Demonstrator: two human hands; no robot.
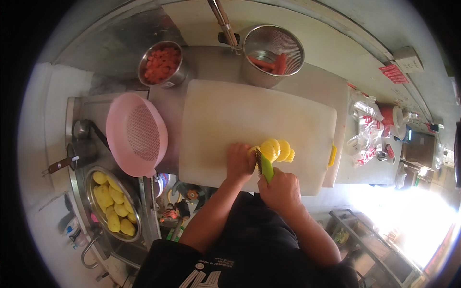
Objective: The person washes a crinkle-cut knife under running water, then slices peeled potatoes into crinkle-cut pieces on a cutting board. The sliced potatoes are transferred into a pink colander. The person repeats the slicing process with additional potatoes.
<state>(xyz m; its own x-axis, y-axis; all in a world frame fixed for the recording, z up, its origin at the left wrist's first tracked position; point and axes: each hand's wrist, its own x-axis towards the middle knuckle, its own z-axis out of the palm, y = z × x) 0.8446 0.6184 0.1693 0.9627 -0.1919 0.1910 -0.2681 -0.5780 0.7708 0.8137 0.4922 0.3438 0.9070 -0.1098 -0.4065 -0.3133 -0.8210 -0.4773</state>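
On a large white cutting board (230,115), my left hand (240,162) grips the uncut end of a peeled potato (254,149), most of which my fingers cover. My right hand (281,189) is closed around the green handle of a crinkle cutter (267,168). Its wavy metal blade stands upright against the potato, close to my left fingertips. Just right of the blade, several ridged yellow potato slices (279,149) lean against one another in a short row.
Left of the board sits a pink colander (117,144). A metal bowl of peeled potatoes (114,205) rests over the sink. Behind the board stand a metal pot of diced carrots (162,64) and a mesh strainer (272,39) holding carrots. Plastic bags (367,133) lie at right.
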